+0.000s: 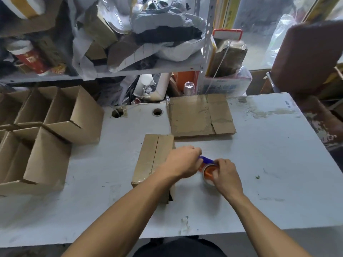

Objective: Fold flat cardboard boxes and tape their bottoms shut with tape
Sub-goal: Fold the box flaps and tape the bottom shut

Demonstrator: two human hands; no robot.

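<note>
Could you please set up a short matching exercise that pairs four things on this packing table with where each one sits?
Things:
1. tape roll
2. folded box
3. flat cardboard
4. finished open boxes

Places:
A. grouped along the table's left side
B. lying flat at the far edge of the table
C. between the left hand and right hand
D. mid-table, flaps meeting in a seam on top, partly under the left forearm

Pairs: 1-C, 2-D, 3-B, 4-A
</note>
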